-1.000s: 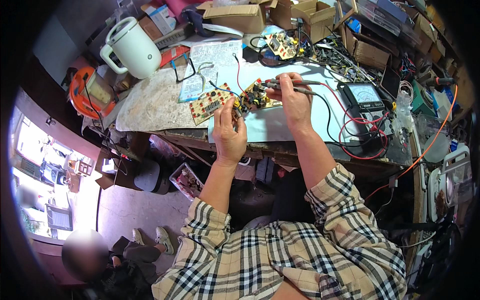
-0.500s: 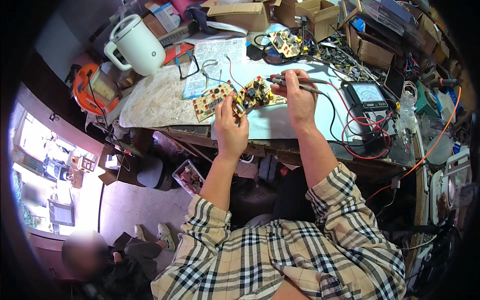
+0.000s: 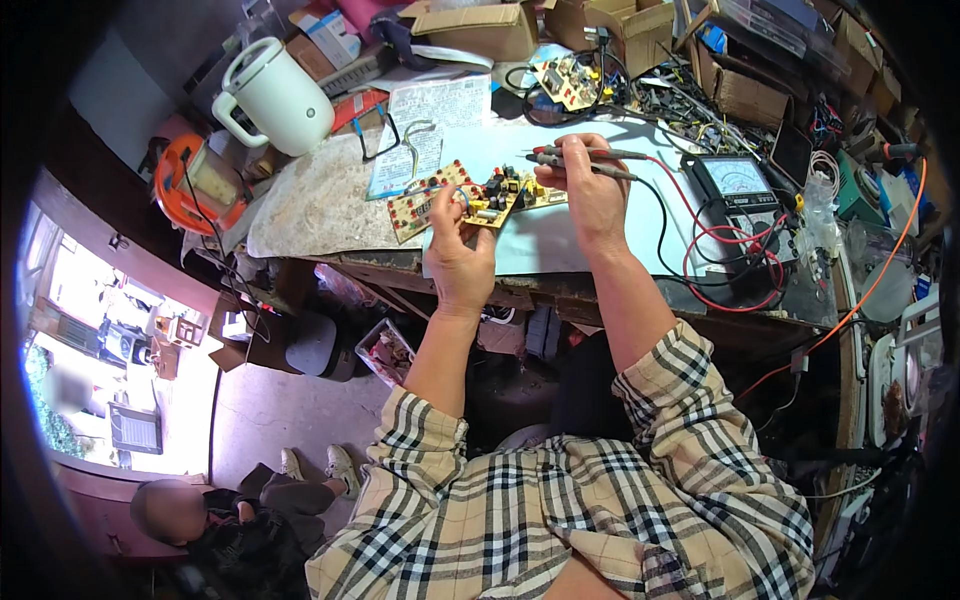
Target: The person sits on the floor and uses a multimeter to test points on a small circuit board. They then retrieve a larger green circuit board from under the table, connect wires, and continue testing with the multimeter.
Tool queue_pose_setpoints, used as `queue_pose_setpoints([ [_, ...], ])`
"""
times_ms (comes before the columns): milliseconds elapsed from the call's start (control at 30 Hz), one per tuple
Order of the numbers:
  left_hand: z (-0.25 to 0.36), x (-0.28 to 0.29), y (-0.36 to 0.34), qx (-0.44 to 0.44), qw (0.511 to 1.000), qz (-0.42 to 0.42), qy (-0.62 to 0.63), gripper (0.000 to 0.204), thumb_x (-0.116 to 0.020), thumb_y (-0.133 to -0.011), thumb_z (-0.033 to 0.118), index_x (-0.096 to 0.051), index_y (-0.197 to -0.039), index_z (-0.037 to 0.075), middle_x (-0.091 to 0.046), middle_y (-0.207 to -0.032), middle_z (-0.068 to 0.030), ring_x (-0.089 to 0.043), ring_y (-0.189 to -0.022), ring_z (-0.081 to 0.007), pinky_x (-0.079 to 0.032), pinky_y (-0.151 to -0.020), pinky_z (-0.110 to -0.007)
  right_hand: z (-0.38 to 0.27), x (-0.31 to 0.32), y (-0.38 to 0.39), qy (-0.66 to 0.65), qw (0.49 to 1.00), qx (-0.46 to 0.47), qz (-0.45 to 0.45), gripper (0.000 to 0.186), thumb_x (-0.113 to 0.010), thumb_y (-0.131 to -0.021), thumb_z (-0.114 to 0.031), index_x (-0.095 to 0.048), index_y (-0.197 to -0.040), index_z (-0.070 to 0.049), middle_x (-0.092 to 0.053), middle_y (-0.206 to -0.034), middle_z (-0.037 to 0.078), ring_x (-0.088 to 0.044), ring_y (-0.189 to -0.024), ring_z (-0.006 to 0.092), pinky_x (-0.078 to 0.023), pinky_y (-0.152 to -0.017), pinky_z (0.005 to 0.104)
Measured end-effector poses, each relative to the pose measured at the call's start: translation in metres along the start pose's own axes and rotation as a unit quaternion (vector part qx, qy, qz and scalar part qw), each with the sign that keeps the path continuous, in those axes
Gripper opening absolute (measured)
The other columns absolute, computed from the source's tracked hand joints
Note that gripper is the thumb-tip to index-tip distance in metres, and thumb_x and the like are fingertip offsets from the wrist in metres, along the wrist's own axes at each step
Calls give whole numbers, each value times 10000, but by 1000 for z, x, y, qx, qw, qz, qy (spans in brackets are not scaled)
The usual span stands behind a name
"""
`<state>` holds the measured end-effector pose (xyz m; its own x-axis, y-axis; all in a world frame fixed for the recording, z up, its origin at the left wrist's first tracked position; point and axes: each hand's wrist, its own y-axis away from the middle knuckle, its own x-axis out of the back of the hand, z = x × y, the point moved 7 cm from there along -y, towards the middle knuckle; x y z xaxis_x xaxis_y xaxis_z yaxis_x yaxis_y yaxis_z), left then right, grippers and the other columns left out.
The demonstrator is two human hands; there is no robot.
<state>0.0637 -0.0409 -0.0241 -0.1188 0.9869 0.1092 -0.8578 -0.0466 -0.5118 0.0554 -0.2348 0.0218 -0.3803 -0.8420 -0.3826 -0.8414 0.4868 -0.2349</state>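
Observation:
My left hand [image 3: 458,255] grips the edge of a component-filled circuit board [image 3: 500,198], lifted at an angle over pale paper [image 3: 540,253]. Behind its fingers lies a second board [image 3: 408,218] with red parts and a display, linked by wires. My right hand [image 3: 598,210] is closed on two test probes [image 3: 621,171], one red and one black, their tips pointing left above the board, apparently off it. Their leads run to an analogue multimeter [image 3: 740,178] on the right.
A white kettle [image 3: 277,100], orange appliance [image 3: 190,200], printed sheets [image 3: 440,92] and another board [image 3: 570,85] sit behind. Cardboard boxes [image 3: 470,22] and jumbled cables crowd the back and right. Another person [image 3: 235,535] sits at lower left.
The board under my left fingers has turned and tilted. My right hand with the probes has shifted slightly up and left, and the probe tips now point more level, away from the components.

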Motion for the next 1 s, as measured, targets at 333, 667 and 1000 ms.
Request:
queue_pose_setpoints([
  [333, 11, 7, -7, -49, 987, 10, -154, 287, -668, -885, 73, -642, -1167, 28, -690, -1000, -160, -700, -893, -260, -560, -765, -354, 1, -1, 0, -13, 1000, 3, -8, 201, -528, -991, -178, -574, -946, 13, -690, -874, 156, -696, -693, 179, -604, -637, 301],
  [667, -17, 15, -20, 192, 965, 23, 177, 373, -461, -1035, 255, -587, -1002, -94, -671, -904, -179, -711, -753, -264, -609, -631, -313, 9, -16, 7, -16, 994, -48, -102, 205, -535, -982, -178, -590, -948, 17, -693, -879, 136, -686, -680, 166, -589, -624, 292],
  [1000, -18, 14, -21, 211, 963, 48, 160, 396, -450, -1036, 271, -594, -894, -70, -659, -749, -145, -680, -565, -218, -571, -492, -291, 11, -21, 12, 62, 989, -54, -127, 243, -554, -971, -217, -603, -978, 21, -698, -890, 121, -685, -670, 161, -572, -604, 271],
])
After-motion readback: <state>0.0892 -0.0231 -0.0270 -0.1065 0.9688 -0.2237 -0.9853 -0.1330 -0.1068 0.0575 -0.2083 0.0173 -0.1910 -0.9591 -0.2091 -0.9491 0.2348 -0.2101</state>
